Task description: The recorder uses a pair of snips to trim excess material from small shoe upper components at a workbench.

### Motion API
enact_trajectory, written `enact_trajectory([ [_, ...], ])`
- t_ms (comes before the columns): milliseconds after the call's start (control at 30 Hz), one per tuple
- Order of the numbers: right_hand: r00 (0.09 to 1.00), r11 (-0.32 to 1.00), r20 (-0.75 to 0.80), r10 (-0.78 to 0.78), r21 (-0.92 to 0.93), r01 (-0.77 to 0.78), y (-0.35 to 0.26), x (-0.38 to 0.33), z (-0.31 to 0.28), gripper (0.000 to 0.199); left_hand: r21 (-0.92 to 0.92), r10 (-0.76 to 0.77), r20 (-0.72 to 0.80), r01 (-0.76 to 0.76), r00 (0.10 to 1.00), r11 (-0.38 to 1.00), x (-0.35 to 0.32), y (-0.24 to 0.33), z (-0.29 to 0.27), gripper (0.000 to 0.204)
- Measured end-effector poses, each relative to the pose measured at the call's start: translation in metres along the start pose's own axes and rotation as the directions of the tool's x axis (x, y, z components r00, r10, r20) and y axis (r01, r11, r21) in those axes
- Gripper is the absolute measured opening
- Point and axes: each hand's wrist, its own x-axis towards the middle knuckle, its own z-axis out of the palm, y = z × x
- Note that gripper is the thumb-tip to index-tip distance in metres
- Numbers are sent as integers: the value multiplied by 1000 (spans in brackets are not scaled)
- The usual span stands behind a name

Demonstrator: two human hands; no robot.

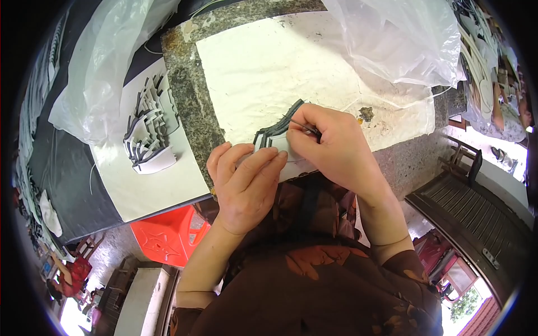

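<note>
I am leaning over a stone slab (185,95) covered by a white sheet (263,73), and both my forearms are coming up from the lower edge and meeting near its front edge. My left hand (246,187) is lying palm down, wrist straight, with the fingers (255,162) stretched forward and held close together, pressing flat on the near end of a small fanned stack of grey and white cut pieces (274,134). The thumb is tucked along the side toward my body.

My right hand (330,148) is arching over from the right, wrist bent slightly inward, knuckles up. Its thumb and forefinger are pinched tight on a thin dark tool (305,127), a slim rod whose tip is pointing toward the upper edge of the stack; I cannot tell exactly what kind of tool it is. The other fingers are curling under, resting against the pieces.

The stack is sitting on the white sheet just at the front edge of the slab, partly hidden under both hands, its dark-edged layers fanning out to the upper left.

Well apart to the left, a second pile of similar cut pieces (148,131) is lying on a lower white board (145,190). A clear plastic bag (403,39) is slumping at the slab's far right, and a red stool (171,235) is standing below the table.
</note>
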Motion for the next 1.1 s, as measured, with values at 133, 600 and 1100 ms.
enact_trajectory([
  [133, 1000, 1000, -7, -13, 2, 13, 2, 0, 1, 10, -1, -11, -1, 11, 1000, 1000, -1, 0, 0, 27],
  [600, 999, 998, 27, -41, -52, 42, 3, 2, -6, 11, 50, -47, 54, 45, 997, 998, 0, 3, 3, 28],
  [1100, 997, 991, 61, -52, -118, 59, 4, 7, -19, 13, 98, -98, 84, 90, 992, 991, 6, 11, 1, 44],
])
